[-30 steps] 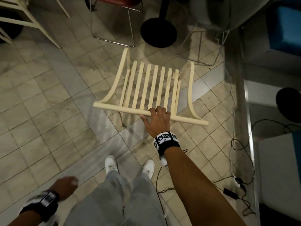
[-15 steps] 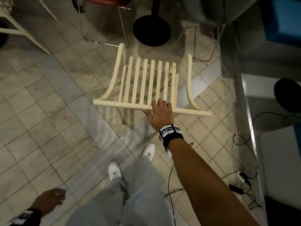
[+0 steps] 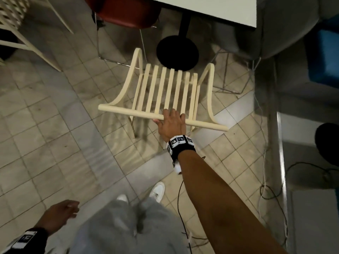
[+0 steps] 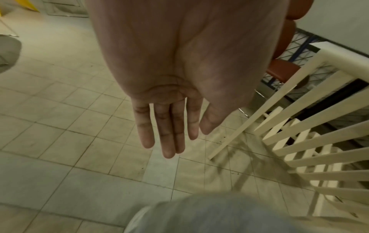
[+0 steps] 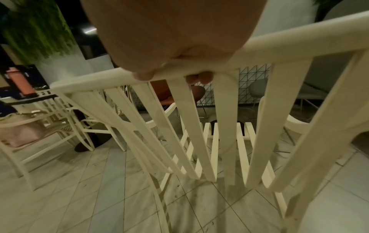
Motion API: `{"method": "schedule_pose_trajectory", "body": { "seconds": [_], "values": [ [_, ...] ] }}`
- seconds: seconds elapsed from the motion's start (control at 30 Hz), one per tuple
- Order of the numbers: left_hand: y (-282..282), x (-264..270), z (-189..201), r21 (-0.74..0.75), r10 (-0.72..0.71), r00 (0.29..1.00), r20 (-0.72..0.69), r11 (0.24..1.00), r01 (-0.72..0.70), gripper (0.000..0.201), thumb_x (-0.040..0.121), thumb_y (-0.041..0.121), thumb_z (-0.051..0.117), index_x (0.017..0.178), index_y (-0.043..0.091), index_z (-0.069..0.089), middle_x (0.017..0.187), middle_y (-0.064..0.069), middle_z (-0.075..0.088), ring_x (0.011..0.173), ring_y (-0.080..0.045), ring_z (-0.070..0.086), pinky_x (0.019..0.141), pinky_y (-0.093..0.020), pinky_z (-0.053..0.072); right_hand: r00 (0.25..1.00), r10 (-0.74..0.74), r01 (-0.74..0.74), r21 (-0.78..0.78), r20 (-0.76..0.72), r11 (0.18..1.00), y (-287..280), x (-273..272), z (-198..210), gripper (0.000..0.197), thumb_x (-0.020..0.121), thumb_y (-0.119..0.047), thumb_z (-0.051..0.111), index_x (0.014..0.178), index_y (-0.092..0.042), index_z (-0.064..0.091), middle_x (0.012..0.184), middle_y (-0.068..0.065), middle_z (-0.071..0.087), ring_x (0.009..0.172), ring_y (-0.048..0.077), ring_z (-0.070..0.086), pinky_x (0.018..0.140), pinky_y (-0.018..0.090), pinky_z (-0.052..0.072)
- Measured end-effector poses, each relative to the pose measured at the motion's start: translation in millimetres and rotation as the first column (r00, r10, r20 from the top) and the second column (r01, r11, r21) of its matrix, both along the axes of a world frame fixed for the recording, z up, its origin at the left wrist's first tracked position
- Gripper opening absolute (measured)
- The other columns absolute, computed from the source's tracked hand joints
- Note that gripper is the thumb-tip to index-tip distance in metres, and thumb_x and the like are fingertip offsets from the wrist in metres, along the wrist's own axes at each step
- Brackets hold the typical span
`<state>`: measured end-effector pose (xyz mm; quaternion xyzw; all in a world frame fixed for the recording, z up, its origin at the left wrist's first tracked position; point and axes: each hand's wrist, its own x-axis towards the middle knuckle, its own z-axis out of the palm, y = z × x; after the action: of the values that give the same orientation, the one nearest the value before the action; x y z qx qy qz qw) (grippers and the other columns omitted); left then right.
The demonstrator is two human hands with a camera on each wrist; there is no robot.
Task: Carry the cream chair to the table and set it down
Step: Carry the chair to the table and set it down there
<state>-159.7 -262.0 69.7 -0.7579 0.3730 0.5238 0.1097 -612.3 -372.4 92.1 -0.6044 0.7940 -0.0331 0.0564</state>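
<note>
One hand only: right hand (image 3: 171, 123) clenched round top rail of cream chair (image 3: 165, 92), near desk (image 3: 211, 10). Left hand (image 3: 60, 213) relaxed, w/o load. Chair looks stiff, prob. light; rail centre balances best.

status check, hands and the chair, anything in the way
Right hand grips cream chair by its top rail. Left hand open, holding nothing. Table just ahead; its black base beyond the seat.

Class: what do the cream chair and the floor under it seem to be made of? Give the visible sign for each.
Chair: probably painted wood or moulded plastic; matte cream slats and curved arms, no grain visible, so either could fit. Floor: ceramic or stone tile, shown by the square grid of grout lines and a slight sheen.
</note>
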Motion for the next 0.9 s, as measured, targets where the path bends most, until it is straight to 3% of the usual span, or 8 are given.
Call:
{"method": "schedule_pose_trajectory", "body": {
  "seconds": [0.13,0.27,0.37,0.47,0.53,0.67,0.77,0.9],
  "values": [
    [2.6,2.5,-8.0,0.116,0.079,0.995,0.059,0.990,-0.085,0.014,0.090,0.023,0.062,0.095,0.015,0.072,0.085,-0.008,0.078,0.083,-0.028,0.072,0.069,-0.033,0.048,1.000,-0.017,0.017,-0.002,0.011,1.000,-47.0,-19.4,-2.3,0.061,0.096,-0.065,0.027,0.116,-0.016,0.056,0.109,0.009,0.062,0.101,0.029,0.054,0.091,0.048,0.037],
    [-14.5,12.6,-21.2,0.202,0.204,0.977,0.067,0.956,-0.213,0.021,0.097,0.006,0.049,0.096,-0.008,0.065,0.085,-0.025,0.068,0.069,-0.037,0.062,0.045,-0.031,0.053,0.999,-0.031,0.032,-0.008,0.028,0.999,-95.1,-36.6,-2.7,0.059,0.097,-0.065,0.033,0.118,-0.016,0.058,0.113,0.011,0.064,0.105,0.031,0.055,0.092,0.049,0.039],
    [-45.2,24.0,-43.2,0.185,0.225,0.971,0.075,0.954,-0.235,0.028,0.100,0.000,0.035,0.100,-0.017,0.057,0.070,-0.029,0.063,0.059,-0.042,0.060,0.066,-0.045,0.046,0.998,-0.043,0.044,-0.015,0.041,0.999,-127.4,-50.1,-3.0,0.058,0.097,-0.065,0.033,0.118,-0.017,0.058,0.114,0.011,0.064,0.107,0.031,0.055,0.094,0.050,0.039],
    [-106.6,-12.3,-32.7,0.202,0.245,0.968,0.044,0.947,-0.249,0.020,0.097,0.004,0.048,0.097,-0.008,0.064,0.078,-0.026,0.068,0.069,-0.038,0.064,0.057,-0.040,0.052,0.998,-0.051,0.052,-0.020,0.046,0.998,-153.7,-63.0,-5.4,0.059,0.096,-0.066,0.030,0.119,-0.018,0.056,0.115,0.009,0.064,0.107,0.029,0.055,0.094,0.050,0.041],
    [-150.1,-39.8,-16.6,0.161,0.067,0.996,0.067,0.984,-0.077,0.020,0.094,0.015,0.056,0.099,0.003,0.071,0.085,-0.019,0.074,0.079,-0.034,0.068,0.064,-0.034,0.050,0.998,-0.056,0.056,-0.009,0.042,0.998,-168.7,-71.1,-5.3,0.059,0.097,-0.066,0.029,0.120,-0.019,0.055,0.116,0.008,0.063,0.107,0.028,0.054,0.093,0.049,0.040],
    [-242.3,-86.3,2.3,0.048,-0.199,0.980,0.010,0.979,0.198,0.021,0.092,-0.006,0.050,0.104,-0.005,0.067,0.092,-0.023,0.069,0.072,-0.033,0.063,0.043,-0.018,0.050,0.996,-0.067,0.067,-0.008,0.052,0.998,-193.7,-86.6,-4.1,0.059,0.097,-0.067,0.030,0.118,-0.019,0.055,0.111,0.009,0.063,0.104,0.029,0.055,0.091,0.048,0.040],
    [-306.2,-134.9,15.4,-0.220,-0.503,0.856,0.121,0.827,0.518,0.022,0.089,0.005,0.058,0.107,0.003,0.071,0.104,-0.017,0.074,0.091,-0.035,0.070,0.078,-0.031,0.056,0.990,-0.107,0.106,0.015,0.089,0.994,-211.1,-98.9,-1.8,0.060,0.095,-0.070,0.033,0.114,-0.018,0.057,0.109,0.008,0.063,0.104,0.028,0.053,0.092,0.048,0.040],
    [-364.1,-238.5,61.9,-0.699,-0.537,0.800,0.266,0.464,0.544,0.021,0.082,0.016,0.068,0.102,0.014,0.066,0.094,-0.009,0.066,0.081,-0.027,0.062,0.079,-0.038,0.053,0.960,-0.153,0.154,0.013,0.233,0.988,-213.8,-126.4,9.1,0.054,0.089,-0.064,0.055,0.117,-0.017,0.059,0.118,0.009,0.054,0.110,0.028,0.045,0.098,0.045,0.042]
  ]
}}
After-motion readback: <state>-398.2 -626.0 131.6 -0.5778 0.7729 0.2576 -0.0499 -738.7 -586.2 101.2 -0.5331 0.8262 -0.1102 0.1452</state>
